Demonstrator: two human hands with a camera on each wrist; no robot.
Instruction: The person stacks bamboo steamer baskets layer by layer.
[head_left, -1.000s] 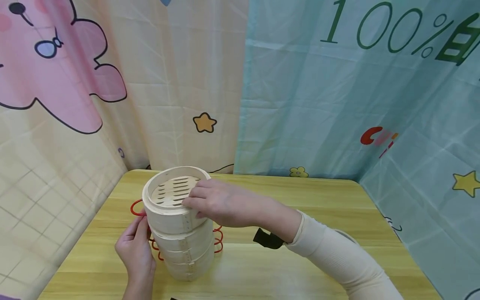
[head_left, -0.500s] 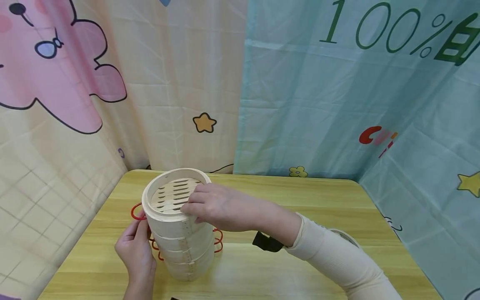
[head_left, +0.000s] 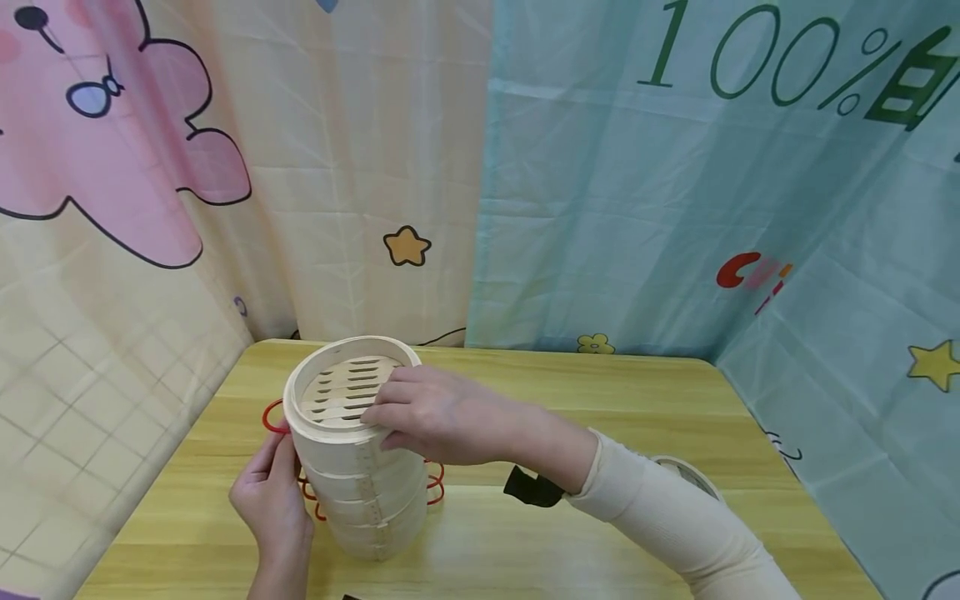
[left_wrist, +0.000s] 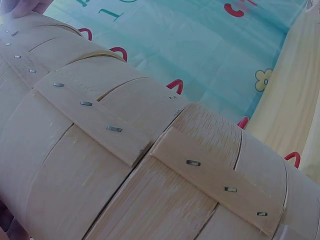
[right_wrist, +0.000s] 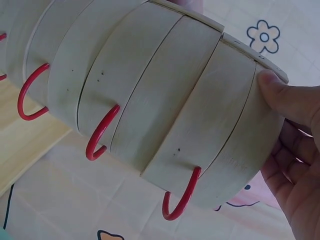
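A tall stack of round bamboo steamer baskets stands upright on the left half of the table, red loop handles down both sides. Slats with slots form the floor of the top basket. My right hand grips this basket's near right rim, thumb on the outer wall, as the right wrist view shows. At the other side, my left hand pinches the top basket by its red handle. Stapled bamboo seams fill the left wrist view, where the left hand's fingers barely show at the lower left.
A round pale-rimmed thing lies on the wooden table, partly hidden behind the right sleeve. A black piece hangs at the right wrist. Printed curtains enclose the back and sides of the table.
One second ago the top basket sat slightly higher, with a gap under it; it has come down level on the basket below. Both hands keep their hold.
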